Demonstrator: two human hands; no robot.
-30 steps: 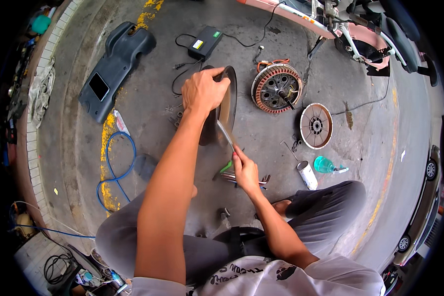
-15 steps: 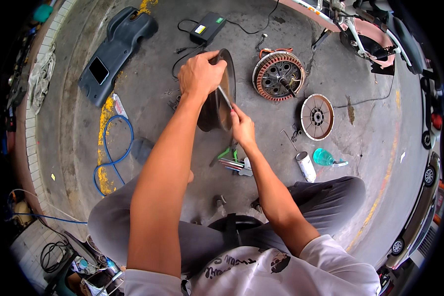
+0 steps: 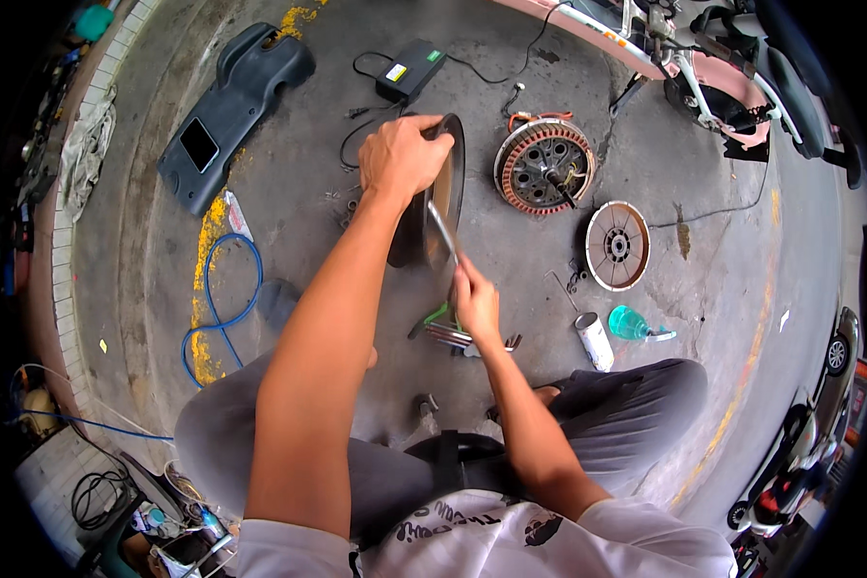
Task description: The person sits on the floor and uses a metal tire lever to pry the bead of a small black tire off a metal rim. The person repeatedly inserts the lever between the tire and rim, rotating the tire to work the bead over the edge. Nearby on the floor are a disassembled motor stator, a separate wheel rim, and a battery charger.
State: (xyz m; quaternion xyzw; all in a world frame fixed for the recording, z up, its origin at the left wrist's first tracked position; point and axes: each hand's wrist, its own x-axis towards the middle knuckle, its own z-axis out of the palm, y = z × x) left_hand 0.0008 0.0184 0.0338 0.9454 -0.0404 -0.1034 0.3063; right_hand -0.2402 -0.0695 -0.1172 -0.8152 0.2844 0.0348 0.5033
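Note:
A dark round wheel shell [image 3: 416, 236] stands on edge on the floor before me, its rust-brown inner face [image 3: 441, 193] turned to the right. My left hand [image 3: 400, 159] is closed over the top of its rim. In my right hand [image 3: 476, 301] is a slim silvery metal tool [image 3: 443, 229], which slants up toward the shell's inside. Whether its tip touches the surface I cannot tell. To the right lie a motor stator [image 3: 546, 166] with copper windings and a round spoked cover [image 3: 617, 246].
Green-handled pliers [image 3: 432, 318] and several slim tools lie below my right hand. A white can [image 3: 594, 341] and a teal spray bottle [image 3: 628, 323] are near my right knee. Behind are a black charger [image 3: 409, 69] and a grey plastic panel [image 3: 231, 116] bearing a phone [image 3: 198, 144].
My right hand and the tool have moved toward me along the shell's inner face. My left hand keeps its hold on the rim. The whole view has shifted slightly.

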